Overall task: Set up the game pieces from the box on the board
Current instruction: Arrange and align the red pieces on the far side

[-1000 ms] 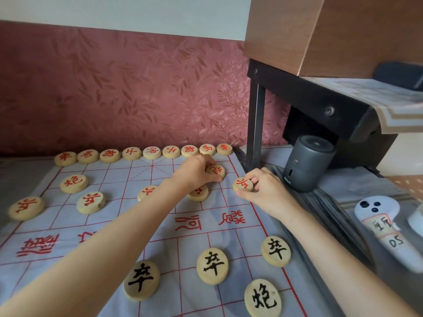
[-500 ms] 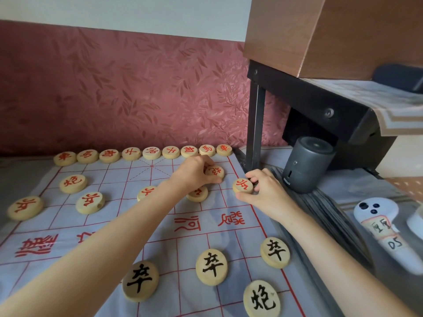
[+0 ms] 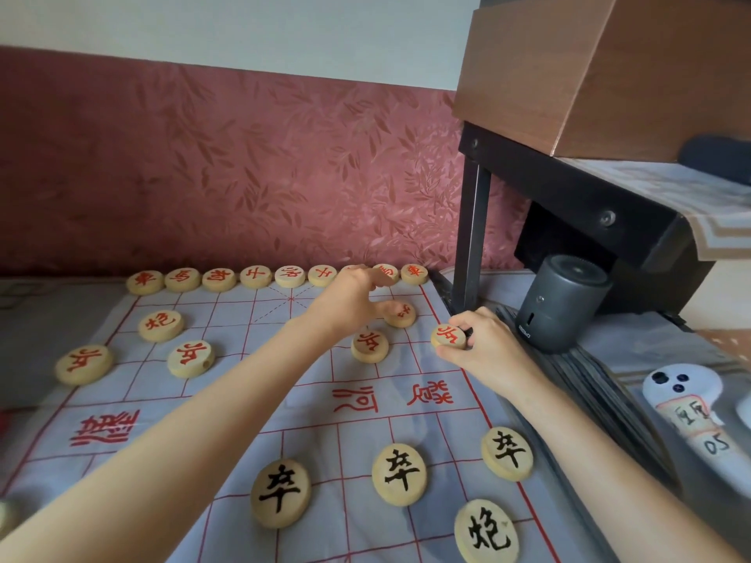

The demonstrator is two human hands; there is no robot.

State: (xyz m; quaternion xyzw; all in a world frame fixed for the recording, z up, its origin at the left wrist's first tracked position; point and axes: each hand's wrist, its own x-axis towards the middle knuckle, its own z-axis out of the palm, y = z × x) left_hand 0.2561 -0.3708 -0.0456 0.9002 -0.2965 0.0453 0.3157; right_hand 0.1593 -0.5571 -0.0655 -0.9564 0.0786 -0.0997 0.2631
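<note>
Pale wood discs, each bearing one painted character, sit on the grey cloth board point(image 3: 227, 396) with its red grid. A row of red-lettered discs point(image 3: 255, 277) lines the far edge; black-lettered discs point(image 3: 399, 474) lie nearest. The right hand point(image 3: 487, 353) pinches a red soldier disc point(image 3: 449, 336) at the board's right border line. The left hand point(image 3: 347, 302) reaches toward the far row, fingers loose and holding nothing, its thumb against another red disc point(image 3: 402, 314).

Leaf-patterned red wallpaper point(image 3: 244, 176) at 11 o'clock under a pale wall point(image 3: 244, 26); at 2 o'clock, perhaps a wooden cabinet point(image 3: 650, 67).
</note>
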